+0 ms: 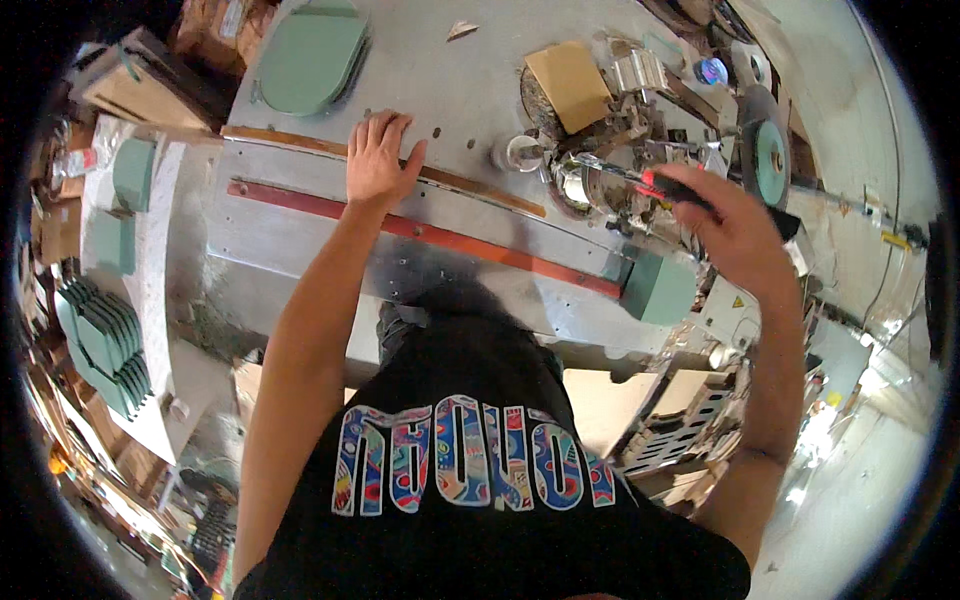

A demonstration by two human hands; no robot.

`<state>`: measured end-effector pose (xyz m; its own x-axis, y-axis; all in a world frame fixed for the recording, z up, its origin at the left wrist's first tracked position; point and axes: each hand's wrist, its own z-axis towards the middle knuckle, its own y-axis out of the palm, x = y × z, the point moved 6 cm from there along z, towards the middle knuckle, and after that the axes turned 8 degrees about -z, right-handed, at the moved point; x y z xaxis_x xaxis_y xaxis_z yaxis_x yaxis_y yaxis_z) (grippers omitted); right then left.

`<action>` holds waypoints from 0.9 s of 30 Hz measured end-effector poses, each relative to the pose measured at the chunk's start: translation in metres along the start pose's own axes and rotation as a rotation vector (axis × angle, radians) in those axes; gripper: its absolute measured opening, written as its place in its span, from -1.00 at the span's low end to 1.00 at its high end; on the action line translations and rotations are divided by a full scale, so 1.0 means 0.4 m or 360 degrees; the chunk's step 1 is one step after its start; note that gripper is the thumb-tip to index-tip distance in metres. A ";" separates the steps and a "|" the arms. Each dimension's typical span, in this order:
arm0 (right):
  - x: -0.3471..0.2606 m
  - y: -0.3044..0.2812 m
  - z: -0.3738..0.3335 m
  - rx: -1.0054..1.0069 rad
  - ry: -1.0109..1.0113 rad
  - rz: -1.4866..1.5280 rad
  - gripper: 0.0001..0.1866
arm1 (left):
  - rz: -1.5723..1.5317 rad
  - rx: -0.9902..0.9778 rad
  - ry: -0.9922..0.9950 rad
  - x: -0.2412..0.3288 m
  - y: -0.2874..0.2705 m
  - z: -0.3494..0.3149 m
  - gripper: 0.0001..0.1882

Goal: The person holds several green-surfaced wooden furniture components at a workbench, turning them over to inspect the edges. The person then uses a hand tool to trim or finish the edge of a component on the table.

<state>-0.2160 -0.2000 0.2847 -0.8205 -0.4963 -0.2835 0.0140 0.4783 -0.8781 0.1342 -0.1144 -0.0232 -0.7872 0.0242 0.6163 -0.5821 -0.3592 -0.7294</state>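
Observation:
My left hand [375, 165] rests palm down on the grey metal machine table [300, 235], across a brown wooden strip [480, 192]. Its fingers are stretched out and it holds nothing. Below the wrist runs a long red-orange bar [500, 250]. At the right, my right hand [730, 220] is closed round a screwdriver-like tool [680, 190] with a black and red handle. The metal shaft points left, over machine parts [610, 190] and near a white cup-like part [520, 153]. Whether its tip touches anything I cannot tell.
A green rounded panel [312, 60] lies at the far left, and a green block [660, 288] at the table's right end. A tan square board [568, 85] sits by the machine. Stacked green pieces [100, 340] stand left. A grinding-type wheel [770, 163] is at right.

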 end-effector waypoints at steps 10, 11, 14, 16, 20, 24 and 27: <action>0.001 0.013 0.520 -0.0141 -0.1183 -0.1180 -0.79 | 0.0234 -0.0032 -0.0009 0.003 0.012 0.026 -0.47; 0.015 0.046 0.552 -0.0234 -0.1199 -0.1127 -0.80 | 0.0235 -0.0036 -0.0017 0.000 0.014 0.027 -0.46; 0.050 0.135 0.604 -0.0431 -0.1211 -0.1024 -0.85 | 0.0209 -0.0069 -0.0058 -0.002 0.019 0.024 -0.43; 0.081 0.182 0.620 -0.0434 -0.1249 -0.1092 -0.87 | 0.0165 -0.0125 -0.0105 -0.014 0.025 0.019 -0.38; 0.119 0.243 0.646 -0.0647 -0.1196 -0.1288 -0.79 | 0.0182 -0.0141 -0.0124 -0.017 0.031 0.020 -0.37; 0.148 0.272 0.630 -0.0553 -0.1331 -0.1298 -0.82 | 0.0199 -0.0154 -0.0112 -0.021 0.035 0.022 -0.37; 0.151 0.274 0.628 -0.0391 -0.1396 -0.1337 -0.85 | 0.0220 -0.0173 -0.0133 -0.022 0.036 0.020 -0.36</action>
<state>-0.1205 -0.3596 0.0744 0.1378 -0.9867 0.0868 -0.5164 -0.1463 -0.8438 0.1343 -0.1272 -0.0365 -0.8443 -0.0977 0.5269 -0.4916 -0.2505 -0.8340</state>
